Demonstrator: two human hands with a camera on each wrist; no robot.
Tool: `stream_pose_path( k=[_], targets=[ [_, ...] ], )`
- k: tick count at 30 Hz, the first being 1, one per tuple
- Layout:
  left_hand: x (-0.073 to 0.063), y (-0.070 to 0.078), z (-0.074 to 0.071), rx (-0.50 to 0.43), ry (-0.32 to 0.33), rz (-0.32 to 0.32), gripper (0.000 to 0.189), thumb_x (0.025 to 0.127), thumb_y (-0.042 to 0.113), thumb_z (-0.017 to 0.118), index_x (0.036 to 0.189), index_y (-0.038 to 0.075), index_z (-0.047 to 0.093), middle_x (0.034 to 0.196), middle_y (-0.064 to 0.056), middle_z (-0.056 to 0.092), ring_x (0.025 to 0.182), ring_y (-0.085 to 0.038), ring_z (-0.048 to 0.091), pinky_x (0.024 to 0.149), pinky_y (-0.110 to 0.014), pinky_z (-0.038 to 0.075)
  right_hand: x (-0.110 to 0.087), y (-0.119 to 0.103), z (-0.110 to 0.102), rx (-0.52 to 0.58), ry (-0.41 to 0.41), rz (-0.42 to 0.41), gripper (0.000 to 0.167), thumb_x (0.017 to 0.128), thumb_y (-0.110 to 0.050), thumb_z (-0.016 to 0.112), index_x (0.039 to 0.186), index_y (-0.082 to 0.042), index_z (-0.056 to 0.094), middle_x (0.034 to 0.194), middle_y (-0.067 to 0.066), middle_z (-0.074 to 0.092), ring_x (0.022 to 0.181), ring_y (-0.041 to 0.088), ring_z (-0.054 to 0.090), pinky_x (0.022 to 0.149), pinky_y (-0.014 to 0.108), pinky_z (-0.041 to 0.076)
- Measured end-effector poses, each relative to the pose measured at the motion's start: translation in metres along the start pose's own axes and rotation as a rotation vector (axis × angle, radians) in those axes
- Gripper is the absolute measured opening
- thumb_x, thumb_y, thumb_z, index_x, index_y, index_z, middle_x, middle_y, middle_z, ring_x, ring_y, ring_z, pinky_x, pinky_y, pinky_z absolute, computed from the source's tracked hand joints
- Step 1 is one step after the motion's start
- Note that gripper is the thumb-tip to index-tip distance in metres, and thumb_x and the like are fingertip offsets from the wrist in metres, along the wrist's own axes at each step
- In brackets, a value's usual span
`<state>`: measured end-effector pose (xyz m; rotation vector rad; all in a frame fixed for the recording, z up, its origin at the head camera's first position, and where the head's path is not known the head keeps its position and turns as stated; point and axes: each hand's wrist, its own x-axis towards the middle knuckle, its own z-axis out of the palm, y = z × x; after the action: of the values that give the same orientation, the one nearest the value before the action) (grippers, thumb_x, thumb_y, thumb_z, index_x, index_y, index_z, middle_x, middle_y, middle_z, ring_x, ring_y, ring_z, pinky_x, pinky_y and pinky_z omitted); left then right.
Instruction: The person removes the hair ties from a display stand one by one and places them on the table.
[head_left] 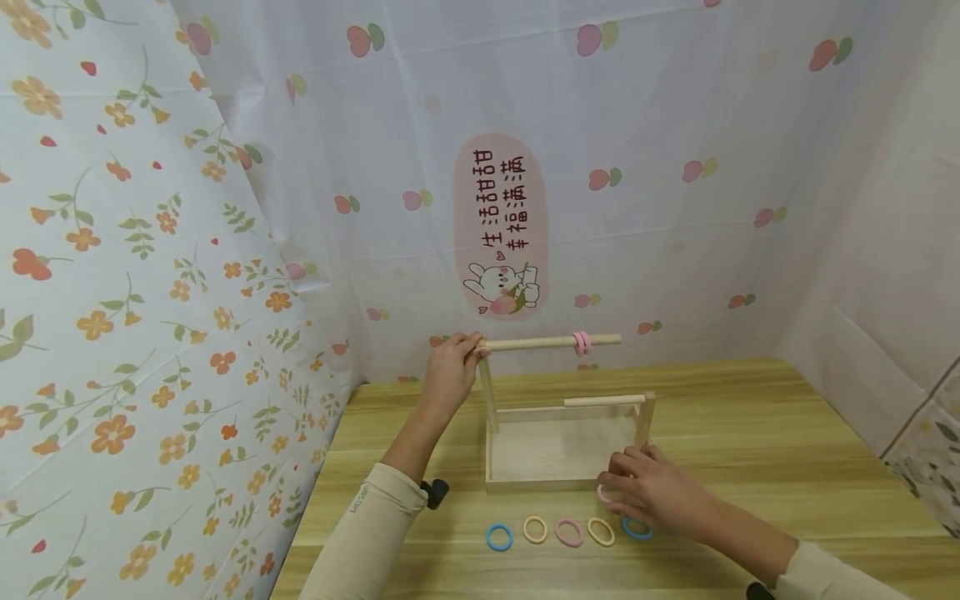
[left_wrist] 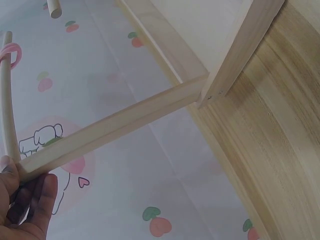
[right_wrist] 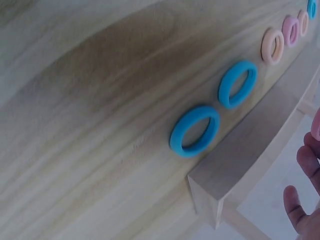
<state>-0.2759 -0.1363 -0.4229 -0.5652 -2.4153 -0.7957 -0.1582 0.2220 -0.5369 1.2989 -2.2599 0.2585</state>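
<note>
A light wooden stand has a shallow tray base (head_left: 555,482), an upper bar (head_left: 532,342) and a lower bar (head_left: 600,402) on posts. My left hand (head_left: 450,371) grips the top of the left post (left_wrist: 115,122), where the upper bar joins it. Pink rings (head_left: 582,343) hang on that bar, toward its free end. At the tray's front right corner, my right hand (head_left: 660,492) holds a pink ring (head_left: 606,497) in its fingertips, partly hidden by the fingers. Just below it lies a blue ring (head_left: 637,528), with another blue ring (right_wrist: 195,131) beside it in the right wrist view.
In front of the tray, more rings lie in a row: a blue ring (head_left: 499,537), a cream ring (head_left: 536,529), a pink ring (head_left: 568,532) and another cream ring (head_left: 601,532). A patterned curtain (head_left: 645,250) hangs behind the wooden table (head_left: 750,450).
</note>
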Motion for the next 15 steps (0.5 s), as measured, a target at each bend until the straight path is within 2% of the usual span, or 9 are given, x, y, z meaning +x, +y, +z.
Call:
stream_pose_path(
  k=[2, 5, 12, 15],
  targets=[
    [0.0, 0.0, 0.001, 0.004, 0.006, 0.003, 0.034, 0.104, 0.022, 0.074, 0.129, 0.0, 0.081, 0.111, -0.021, 0.081, 0.097, -0.036, 0.082, 0.081, -0.044, 0.069, -0.001, -0.003, 0.002, 0.001, -0.013, 0.007, 0.034, 0.088, -0.037, 0.094, 0.118, -0.024, 0.083, 0.106, -0.015, 0.064, 0.092, 0.003, 0.051, 0.074, 0.036, 0.053],
    [0.0, -0.001, 0.001, 0.002, 0.01, 0.005, 0.032, 0.104, 0.021, 0.074, 0.128, 0.001, 0.081, 0.11, -0.021, 0.081, 0.092, -0.035, 0.081, 0.077, -0.044, 0.068, -0.003, -0.008, 0.007, 0.01, -0.025, 0.005, 0.041, 0.084, -0.035, 0.097, 0.12, -0.022, 0.083, 0.107, -0.015, 0.064, 0.092, 0.002, 0.051, 0.076, 0.034, 0.052],
    [0.0, -0.001, 0.001, 0.011, 0.006, 0.0, 0.03, 0.105, 0.021, 0.073, 0.127, 0.003, 0.082, 0.111, -0.021, 0.08, 0.091, -0.034, 0.08, 0.073, -0.043, 0.067, -0.001, -0.027, 0.016, 0.054, -0.075, 0.011, 0.031, 0.095, -0.038, 0.089, 0.121, -0.023, 0.081, 0.112, -0.016, 0.063, 0.099, 0.002, 0.052, 0.083, 0.037, 0.053],
    [0.0, 0.0, 0.001, 0.011, 0.004, -0.004, 0.03, 0.105, 0.022, 0.074, 0.128, 0.004, 0.082, 0.111, -0.02, 0.081, 0.092, -0.034, 0.081, 0.075, -0.043, 0.067, 0.003, -0.034, 0.021, 0.057, -0.062, -0.016, 0.03, 0.095, -0.038, 0.088, 0.119, -0.023, 0.081, 0.111, -0.014, 0.063, 0.098, 0.003, 0.054, 0.082, 0.035, 0.052]
  ],
)
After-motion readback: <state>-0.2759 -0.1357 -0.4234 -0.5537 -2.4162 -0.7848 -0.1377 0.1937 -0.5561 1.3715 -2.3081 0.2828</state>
